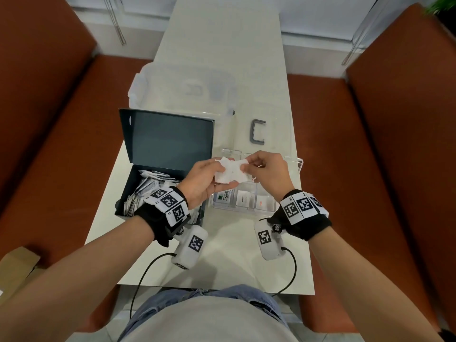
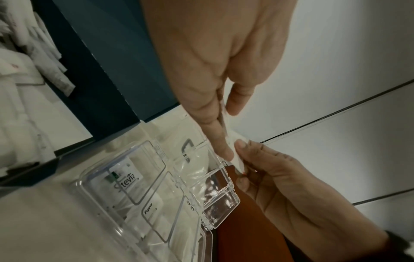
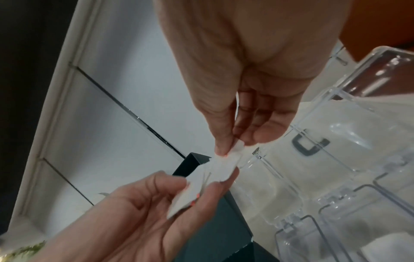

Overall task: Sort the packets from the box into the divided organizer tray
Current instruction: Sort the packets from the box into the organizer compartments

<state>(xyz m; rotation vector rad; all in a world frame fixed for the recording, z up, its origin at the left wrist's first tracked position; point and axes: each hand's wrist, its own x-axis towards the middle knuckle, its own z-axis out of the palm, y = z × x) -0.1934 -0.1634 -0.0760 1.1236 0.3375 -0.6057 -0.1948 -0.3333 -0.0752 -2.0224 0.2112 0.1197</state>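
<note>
Both hands pinch white packets (image 1: 230,172) above the tray (image 1: 292,161): left hand (image 1: 204,181) beside the box (image 1: 170,141), right hand (image 1: 267,172) opposite.

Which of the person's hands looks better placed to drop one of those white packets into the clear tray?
Probably the right hand. It pinches the edge of the white paper packets directly above the clear plastic divided organizer tray, while the left hand holds the rest nearer the dark blue cardboard box.
</note>
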